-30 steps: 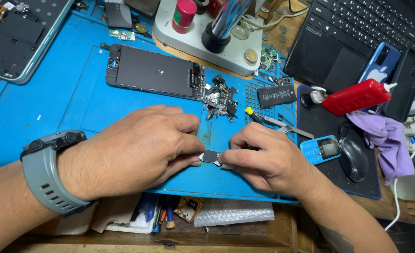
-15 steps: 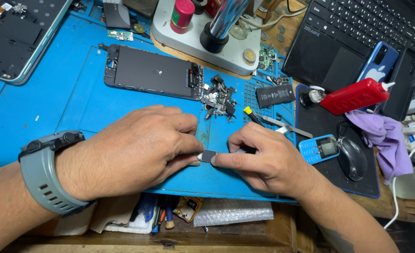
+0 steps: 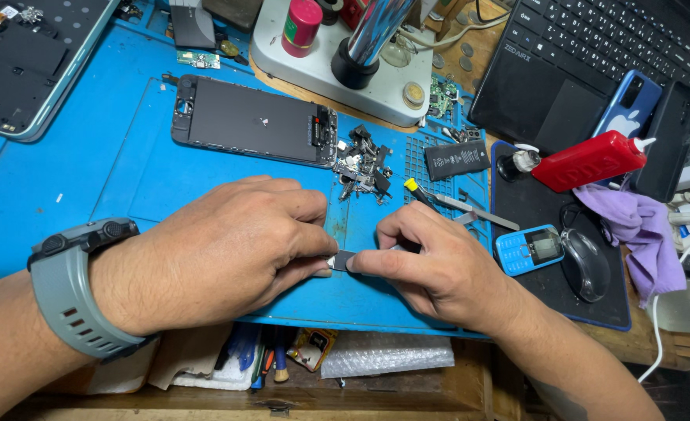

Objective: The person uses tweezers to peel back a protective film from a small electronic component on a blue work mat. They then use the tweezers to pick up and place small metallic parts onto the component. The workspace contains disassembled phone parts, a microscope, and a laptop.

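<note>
My left hand [image 3: 228, 253], with a grey watch [image 3: 72, 288] on the wrist, and my right hand [image 3: 431, 265] meet over the blue work mat [image 3: 88, 171]. Between their fingertips they pinch a small dark flat part [image 3: 343, 260], one hand on each end. Just beyond the hands lies a pile of small dark parts and screws [image 3: 364, 164]. An opened phone frame [image 3: 251, 121] lies flat further back on the mat. Most of the small part is hidden by my fingers.
A white stand base [image 3: 314, 66] with a red-capped bottle and a metal post stands behind. To the right lie tweezers [image 3: 458, 204], a small battery [image 3: 456, 160], a red squeeze bottle [image 3: 587, 160], a blue keypad phone [image 3: 528, 249], a mouse [image 3: 584, 265], a keyboard [image 3: 594, 47] and purple cloth [image 3: 633, 226].
Both hands stay pinched on the small dark part; they shifted only slightly.
</note>
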